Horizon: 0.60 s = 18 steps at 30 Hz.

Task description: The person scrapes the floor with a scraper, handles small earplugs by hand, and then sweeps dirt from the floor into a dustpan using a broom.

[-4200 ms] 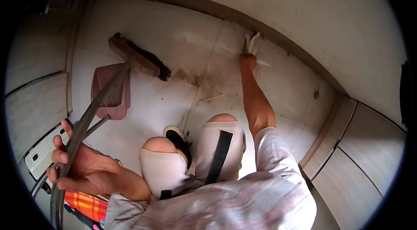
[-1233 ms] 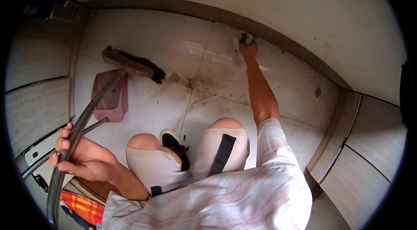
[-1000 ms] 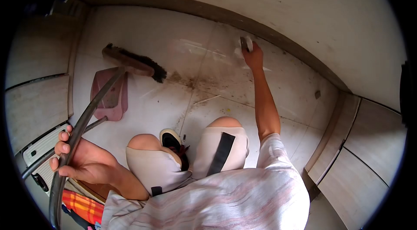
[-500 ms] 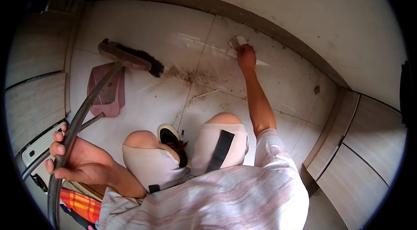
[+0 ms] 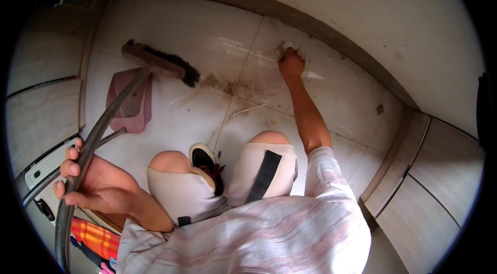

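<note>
My left hand [image 5: 103,183] is at the lower left, its thumb and fingers around the broom's dark, curved handle [image 5: 97,137]. The broom head [image 5: 155,63] has black bristles and lies on the floor, tilted, just above the pink dustpan [image 5: 129,100]. The dustpan's own thin handle runs behind the broom handle toward the lower left. My right hand [image 5: 291,63] reaches far forward to the floor, closed on a whitish, crumpled piece of what looks like paper [image 5: 286,46]. My fingers and the back of my hand hide most of that piece.
Dark dirt [image 5: 228,85] and a thin white stick [image 5: 248,109] lie on the tiled floor [image 5: 191,113] before my knees. A wall base [image 5: 248,4] runs along the far side. Cabinets [image 5: 429,170] stand right and left. Orange checked cloth [image 5: 96,238] is at lower left.
My right hand has shifted slightly up and left along the floor with the whitish piece, which is now more covered. The left hand keeps its hold; the broom looks slightly shifted as the view moves.
</note>
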Tool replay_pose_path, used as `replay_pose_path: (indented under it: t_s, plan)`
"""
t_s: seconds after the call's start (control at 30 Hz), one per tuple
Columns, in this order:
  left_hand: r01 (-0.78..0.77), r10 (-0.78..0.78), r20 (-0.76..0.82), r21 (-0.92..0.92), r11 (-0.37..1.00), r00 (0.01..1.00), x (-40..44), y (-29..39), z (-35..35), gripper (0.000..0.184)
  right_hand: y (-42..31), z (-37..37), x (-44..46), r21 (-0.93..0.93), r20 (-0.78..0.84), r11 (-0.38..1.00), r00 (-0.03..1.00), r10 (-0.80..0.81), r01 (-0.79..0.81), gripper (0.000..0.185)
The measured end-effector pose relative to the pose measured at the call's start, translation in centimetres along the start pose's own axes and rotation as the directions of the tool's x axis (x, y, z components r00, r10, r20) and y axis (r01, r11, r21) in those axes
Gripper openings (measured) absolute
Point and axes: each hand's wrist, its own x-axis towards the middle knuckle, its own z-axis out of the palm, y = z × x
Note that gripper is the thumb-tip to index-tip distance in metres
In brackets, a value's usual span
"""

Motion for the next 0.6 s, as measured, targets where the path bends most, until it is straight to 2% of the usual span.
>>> replay_pose_path:
  t_s: [0.1, 0.17, 0.3, 0.47, 0.6]
  plan:
    - [-0.003, 0.003, 0.003, -0.002, 1.000, 1.000, 0.0, 0.0, -0.2, 0.023, 0.1, -0.1, 0.1, -0.034, -0.034, 0.998, 0.998, -0.045, 0.044, 0.033]
    - [-0.003, 0.003, 0.004, -0.005, 1.000, 1.000, 0.0, 0.0, -0.2, 0.023, 0.1, -0.7, 0.4, -0.018, 0.133, 0.999, 0.990, 0.037, -0.035, 0.029]
    - [0.004, -0.003, 0.007, -0.010, 1.000, 1.000, -0.1, 0.2, -0.4, 0.022, 0.9, -0.1, -0.4, -0.033, 0.090, 0.998, 0.995, -0.045, 0.048, 0.030]
    - [0.004, -0.004, 0.014, -0.023, 1.000, 1.000, -0.3, 0.1, -0.2, 0.022, 2.1, 1.2, -0.5, 0.311, 0.121, 0.941, 0.988, 0.097, -0.130, 0.030]
    - [0.005, -0.005, 0.020, -0.013, 1.000, 1.000, -0.4, 0.3, -0.1, 0.023, 3.5, 2.8, 0.2, 0.317, 0.121, 0.943, 0.990, 0.069, -0.105, 0.023]
